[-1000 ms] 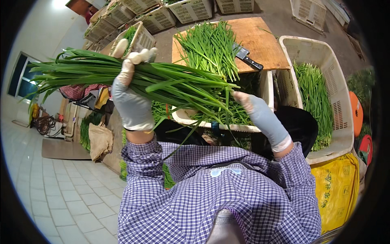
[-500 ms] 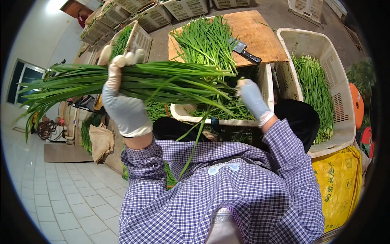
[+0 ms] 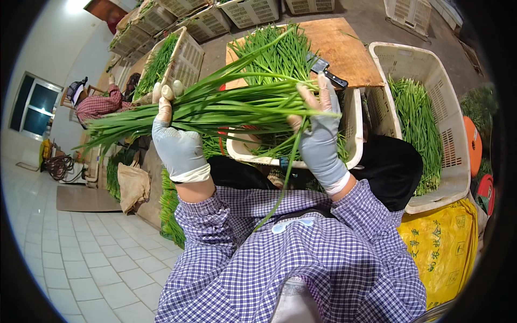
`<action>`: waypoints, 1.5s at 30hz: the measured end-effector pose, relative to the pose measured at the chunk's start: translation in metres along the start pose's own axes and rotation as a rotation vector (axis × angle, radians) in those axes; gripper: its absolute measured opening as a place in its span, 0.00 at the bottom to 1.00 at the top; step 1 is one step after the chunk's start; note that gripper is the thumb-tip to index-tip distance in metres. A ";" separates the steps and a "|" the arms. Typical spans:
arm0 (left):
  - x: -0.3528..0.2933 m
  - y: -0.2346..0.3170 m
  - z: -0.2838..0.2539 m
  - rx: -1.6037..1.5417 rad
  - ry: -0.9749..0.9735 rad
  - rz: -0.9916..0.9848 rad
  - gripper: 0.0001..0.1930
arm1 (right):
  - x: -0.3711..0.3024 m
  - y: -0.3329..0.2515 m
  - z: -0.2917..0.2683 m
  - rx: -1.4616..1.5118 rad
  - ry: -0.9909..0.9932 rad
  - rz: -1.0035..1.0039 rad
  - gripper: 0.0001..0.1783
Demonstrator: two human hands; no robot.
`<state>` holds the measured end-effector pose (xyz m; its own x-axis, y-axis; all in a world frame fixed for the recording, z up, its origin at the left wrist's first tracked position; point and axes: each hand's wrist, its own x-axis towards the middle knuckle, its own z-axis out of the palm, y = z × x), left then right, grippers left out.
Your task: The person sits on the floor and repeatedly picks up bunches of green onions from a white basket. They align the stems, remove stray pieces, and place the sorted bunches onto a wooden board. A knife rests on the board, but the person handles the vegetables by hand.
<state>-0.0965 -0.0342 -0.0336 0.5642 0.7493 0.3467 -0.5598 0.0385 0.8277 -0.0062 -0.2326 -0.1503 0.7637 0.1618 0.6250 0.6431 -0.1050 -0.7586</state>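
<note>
My gloved left hand point(image 3: 177, 142) is closed around a long bunch of garlic chives point(image 3: 226, 105), held level above a white crate point(image 3: 353, 145). The leafy tips point left and the pale stem ends point right. At those stem ends is my gloved right hand point(image 3: 318, 129), its fingers apart and upright, the stems lying against it between thumb and fingers. One loose blade hangs down from there toward my lap. Beyond the bunch, a pile of chives point(image 3: 274, 56) lies on a wooden board point(image 3: 344, 43), next to a knife point(image 3: 328, 70) with a black handle.
On the right stands a tall white crate point(image 3: 458, 124) holding chives point(image 3: 414, 129), above a yellow sack point(image 3: 444, 247). Another crate of chives point(image 3: 186, 59) is at the far left, near a person in a red checked sleeve point(image 3: 102, 105). More crates line the back.
The bunch and my left hand have shifted right. My right hand has gone from pinched fingers beside the stem ends to spread fingers against them. A person has come into sight at left.
</note>
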 end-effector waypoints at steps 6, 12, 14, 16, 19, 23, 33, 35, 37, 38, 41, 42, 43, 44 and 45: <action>0.011 0.011 -0.018 -0.289 0.024 -0.073 0.08 | 0.000 0.068 -0.020 0.102 0.089 0.321 0.15; 0.021 0.014 -0.032 -0.337 -0.008 -0.047 0.07 | -0.001 0.078 -0.074 -0.281 -0.563 0.348 0.45; 0.026 0.005 -0.041 -0.491 -0.071 -0.144 0.10 | 0.011 0.046 -0.054 -0.054 -0.571 0.187 0.56; 0.019 0.001 -0.026 -0.316 0.147 -0.155 0.17 | 0.003 0.049 -0.026 0.023 -0.469 -0.093 0.46; 0.035 -0.017 -0.052 -0.671 0.015 -0.234 0.19 | 0.005 0.056 -0.011 0.450 -0.203 0.426 0.12; 0.036 -0.019 -0.065 -0.069 -0.054 0.133 0.19 | 0.018 0.059 -0.068 0.407 -0.171 0.775 0.10; 0.019 -0.022 -0.037 -0.368 -0.095 0.006 0.23 | 0.045 0.005 -0.033 0.543 -0.438 0.439 0.19; 0.020 -0.026 -0.043 -0.395 -0.119 0.048 0.23 | 0.039 -0.002 -0.027 0.649 -0.389 0.564 0.16; 0.020 -0.026 -0.052 -0.390 -0.142 0.078 0.23 | 0.039 -0.004 -0.021 0.508 -0.373 0.423 0.15; 0.015 -0.026 -0.046 -0.389 -0.156 0.114 0.23 | 0.035 0.001 -0.015 0.516 -0.359 0.470 0.13; 0.008 -0.025 -0.038 -0.383 -0.198 0.109 0.22 | 0.027 0.022 0.006 0.427 -0.345 0.527 0.09; 0.007 -0.028 -0.041 -0.413 -0.241 0.101 0.23 | 0.028 0.025 0.006 0.324 -0.359 0.499 0.09; 0.006 -0.027 -0.041 -0.436 -0.264 0.105 0.23 | 0.028 0.030 0.008 0.228 -0.381 0.468 0.08; 0.006 -0.026 -0.038 -0.461 -0.293 0.099 0.23 | 0.024 0.045 0.012 0.003 -0.330 0.096 0.10; 0.005 -0.026 -0.037 -0.486 -0.322 0.094 0.23 | 0.018 0.055 0.009 0.211 -0.279 0.277 0.10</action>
<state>-0.1014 -0.0068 -0.0693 0.6120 0.5288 0.5881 -0.7873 0.3369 0.5164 0.0430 -0.2265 -0.1824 0.8424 0.4169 0.3413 0.3687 0.0158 -0.9294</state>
